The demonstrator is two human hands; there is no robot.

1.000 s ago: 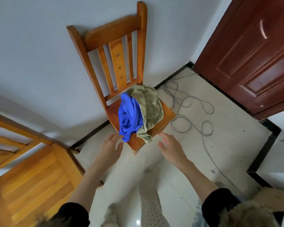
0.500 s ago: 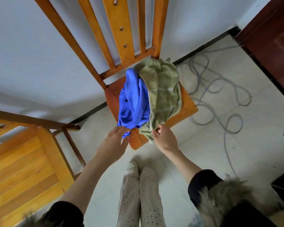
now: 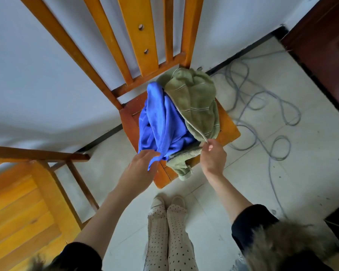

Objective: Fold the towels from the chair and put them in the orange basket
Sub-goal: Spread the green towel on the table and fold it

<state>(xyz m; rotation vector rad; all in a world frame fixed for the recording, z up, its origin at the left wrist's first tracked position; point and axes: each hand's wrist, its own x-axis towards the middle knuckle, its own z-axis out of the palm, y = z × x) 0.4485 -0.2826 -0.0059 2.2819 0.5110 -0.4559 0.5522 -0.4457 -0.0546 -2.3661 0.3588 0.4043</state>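
Two crumpled towels lie on the seat of a wooden chair (image 3: pixel 228 130) against the wall. The blue towel (image 3: pixel 160 124) is on the left, the green striped towel (image 3: pixel 196 102) on the right, partly over the blue one. My left hand (image 3: pixel 143 163) is closed on the blue towel's lower corner at the seat's front edge. My right hand (image 3: pixel 212 155) pinches the green towel's edge between thumb and fingers. No orange basket is in view.
A second wooden chair (image 3: pixel 23 208) stands at the lower left, close to my left arm. A grey cable (image 3: pixel 262 106) lies in loops on the tiled floor right of the chair. A dark red door (image 3: pixel 325 47) is at the far right. My feet (image 3: pixel 168 204) stand just before the chair.
I have moved closer to the chair. Both hands went from open near the seat's front edge to gripping the towels, left on blue, right on green.
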